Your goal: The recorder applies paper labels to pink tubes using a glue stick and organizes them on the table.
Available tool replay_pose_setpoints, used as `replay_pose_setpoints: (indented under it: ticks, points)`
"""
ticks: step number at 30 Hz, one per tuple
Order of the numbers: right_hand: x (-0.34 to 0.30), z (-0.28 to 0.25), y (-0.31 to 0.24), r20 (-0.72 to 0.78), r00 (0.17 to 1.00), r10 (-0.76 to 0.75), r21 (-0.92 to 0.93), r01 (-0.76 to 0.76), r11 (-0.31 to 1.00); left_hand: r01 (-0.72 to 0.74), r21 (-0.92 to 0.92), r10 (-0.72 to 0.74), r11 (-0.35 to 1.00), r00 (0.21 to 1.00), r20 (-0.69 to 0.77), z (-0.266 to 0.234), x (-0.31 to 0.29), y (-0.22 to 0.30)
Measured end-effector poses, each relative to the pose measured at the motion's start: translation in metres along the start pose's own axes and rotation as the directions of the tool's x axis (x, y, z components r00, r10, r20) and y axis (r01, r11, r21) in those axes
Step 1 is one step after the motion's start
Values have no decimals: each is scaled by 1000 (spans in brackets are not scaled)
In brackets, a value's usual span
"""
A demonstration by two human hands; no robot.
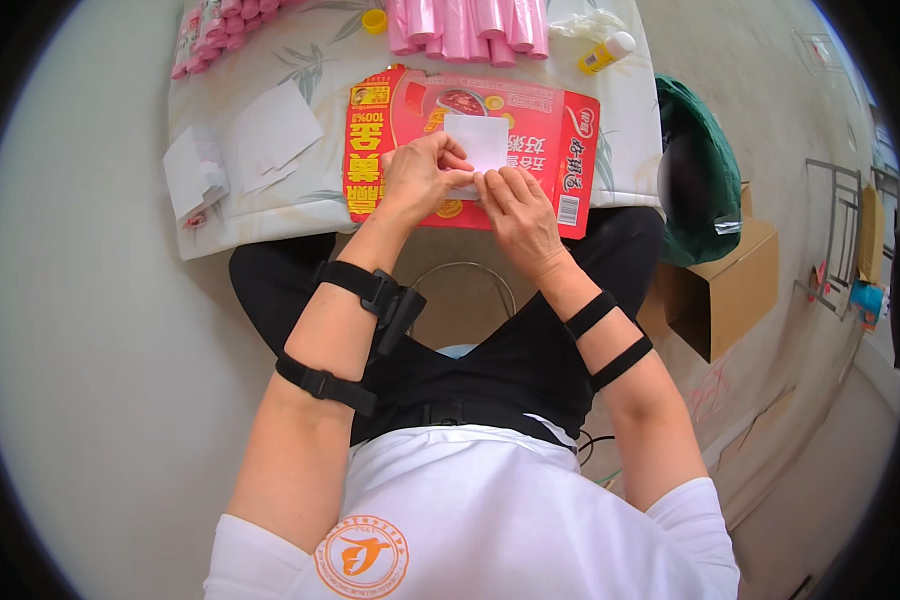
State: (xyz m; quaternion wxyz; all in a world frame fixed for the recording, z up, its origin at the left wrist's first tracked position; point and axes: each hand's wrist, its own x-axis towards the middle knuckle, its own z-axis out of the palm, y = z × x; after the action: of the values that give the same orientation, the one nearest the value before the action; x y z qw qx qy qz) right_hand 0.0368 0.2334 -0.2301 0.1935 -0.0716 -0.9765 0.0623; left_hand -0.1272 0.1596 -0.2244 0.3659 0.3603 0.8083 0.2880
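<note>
A small white sheet of paper (478, 138) lies on a flat red cardboard piece (545, 110) at the near edge of the table. At the paper's near edge my left hand (422, 178) is closed, its thumb and fingertips pinching the paper. My right hand (520, 215) meets it there, thumb and fingers pressed together on the same edge. Whether that edge is folded or rolled is hidden by the fingertips. To the left, more white paper sheets (278, 128) rest on the patterned tablecloth, beside a white stack of paper pieces (195, 175).
Pink rolls (465, 30) lie at the back, with more pink rolls (220, 30) at the far left. A yellow cap (373, 21) and a yellow glue bottle with a white top (607, 53) are nearby. Right of the table stand a green bag (705, 225) and a cardboard box (735, 285).
</note>
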Motion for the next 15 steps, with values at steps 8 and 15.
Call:
replay_pose_setpoints:
  ticks: [8, 15]
  points:
    - [7, 4, -3, 0, 1000, -1, -85, 1, 996, 47, 70, -50, 996, 998, 29, -7, 5, 5]
    - [12, 13, 1, 11, 1000, 7, -87, -6, 996, -25, 68, 30, 997, 996, -78, 3, 0, 11]
